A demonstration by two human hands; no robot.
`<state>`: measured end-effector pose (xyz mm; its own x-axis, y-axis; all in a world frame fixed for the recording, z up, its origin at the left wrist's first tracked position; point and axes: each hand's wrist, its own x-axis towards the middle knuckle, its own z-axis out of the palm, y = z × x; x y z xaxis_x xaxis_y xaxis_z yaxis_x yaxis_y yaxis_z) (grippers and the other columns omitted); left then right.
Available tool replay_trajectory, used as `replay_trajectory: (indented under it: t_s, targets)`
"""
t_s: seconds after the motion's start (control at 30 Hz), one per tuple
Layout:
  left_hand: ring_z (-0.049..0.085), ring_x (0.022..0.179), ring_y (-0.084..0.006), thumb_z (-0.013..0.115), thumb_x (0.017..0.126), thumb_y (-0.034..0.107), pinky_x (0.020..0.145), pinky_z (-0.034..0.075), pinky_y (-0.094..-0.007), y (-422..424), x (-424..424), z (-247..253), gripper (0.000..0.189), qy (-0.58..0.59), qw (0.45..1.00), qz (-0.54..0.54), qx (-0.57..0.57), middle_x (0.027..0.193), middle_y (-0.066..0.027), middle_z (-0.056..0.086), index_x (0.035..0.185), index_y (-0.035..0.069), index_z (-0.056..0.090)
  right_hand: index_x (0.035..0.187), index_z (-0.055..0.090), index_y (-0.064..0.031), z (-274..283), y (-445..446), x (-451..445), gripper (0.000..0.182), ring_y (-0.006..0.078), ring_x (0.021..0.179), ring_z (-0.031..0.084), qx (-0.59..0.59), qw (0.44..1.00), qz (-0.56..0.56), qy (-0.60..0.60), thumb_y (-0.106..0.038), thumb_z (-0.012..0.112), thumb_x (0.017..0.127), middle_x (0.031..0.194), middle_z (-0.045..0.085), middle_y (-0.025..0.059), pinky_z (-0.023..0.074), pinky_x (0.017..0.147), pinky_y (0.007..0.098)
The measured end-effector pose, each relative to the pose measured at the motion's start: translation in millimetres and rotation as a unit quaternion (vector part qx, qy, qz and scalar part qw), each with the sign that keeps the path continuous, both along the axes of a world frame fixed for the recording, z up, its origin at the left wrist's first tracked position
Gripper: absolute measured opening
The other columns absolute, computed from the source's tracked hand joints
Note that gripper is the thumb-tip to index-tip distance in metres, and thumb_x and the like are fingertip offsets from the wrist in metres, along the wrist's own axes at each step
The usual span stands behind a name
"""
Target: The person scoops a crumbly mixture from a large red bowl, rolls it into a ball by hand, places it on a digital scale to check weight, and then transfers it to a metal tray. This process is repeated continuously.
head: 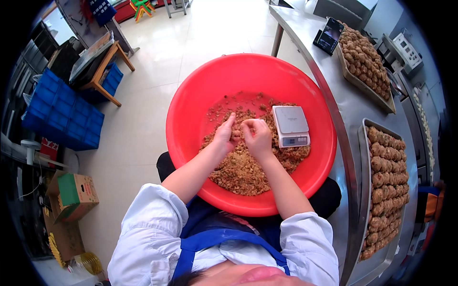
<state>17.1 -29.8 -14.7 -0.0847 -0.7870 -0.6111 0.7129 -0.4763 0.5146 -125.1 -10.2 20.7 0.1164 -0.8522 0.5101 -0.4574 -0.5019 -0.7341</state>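
A wide red plastic basin point(200, 78) rests on my lap, holding a loose, crumbly brown filling mixture point(239, 171). My left hand point(227, 134) is over the middle of the mixture, thumb raised and fingers curled, with brown bits on or in the fingers. Close beside it, my right hand point(258, 137) bends its thumb and fingers together in a pinch. Whatever lies between the fingers of either hand is too hidden to make out. To the right of my right hand, a white digital kitchen scale point(291, 125) sits on the mixture with a bare weighing plate.
A steel worktable point(322, 68) runs along my right. On it are a tray point(365, 157) of brown balls in rows, another tray point(345, 68) heaped with balls, and a propped-up phone point(330, 35). Blue crates point(66, 111) and a cardboard box point(84, 195) stand at left.
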Motion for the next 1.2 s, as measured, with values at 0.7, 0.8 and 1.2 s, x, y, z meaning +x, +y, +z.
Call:
replay_trajectory:
  t_s: [0.7, 0.8, 1.2]
  targets:
    - [0.051, 0.134, -0.0311, 0.021, 0.094, 0.084, 0.113, 0.040, -0.0502, 14.9, -3.9, 17.0, 0.096, 0.308, 0.917, -0.239, -0.082, 0.144, -0.0159, 0.053, 0.146, 0.008, 0.046, 0.073, 0.067, -0.0088, -11.9, -19.1, -6.6, 0.029, 0.0283, 0.077, 0.068, -0.227, 0.964, -0.096, 0.100, -0.031, 0.067, 0.093, 0.083, 0.068, 0.0072, 0.0547, 0.066, 0.0400]
    - [0.044, 0.141, -0.0364, 0.024, 0.094, 0.083, 0.118, 0.030, -0.0576, 15.8, -13.5, 16.6, 0.096, 0.345, 0.845, -0.378, -0.155, 0.153, -0.0173, 0.047, 0.154, 0.008, 0.037, 0.072, 0.064, -0.0073, 6.5, -1.5, -45.5, 0.029, 0.0306, 0.074, 0.067, -0.129, 0.961, -0.010, 0.243, -0.029, 0.069, 0.091, 0.076, 0.065, 0.0099, 0.0535, 0.064, 0.0435]
    - [0.061, 0.116, -0.0237, 0.039, 0.106, 0.058, 0.095, 0.049, -0.0389, 32.5, -32.4, 31.9, 0.063, 0.062, 0.924, -0.359, -0.114, 0.135, -0.0103, 0.062, 0.142, 0.009, 0.052, 0.119, 0.069, -0.0067, 281.0, 202.2, -403.2, 0.060, 0.0271, 0.095, 0.068, 0.234, 0.776, -0.502, 0.300, -0.060, 0.048, 0.101, 0.104, 0.070, 0.0178, 0.0515, 0.083, 0.0391]
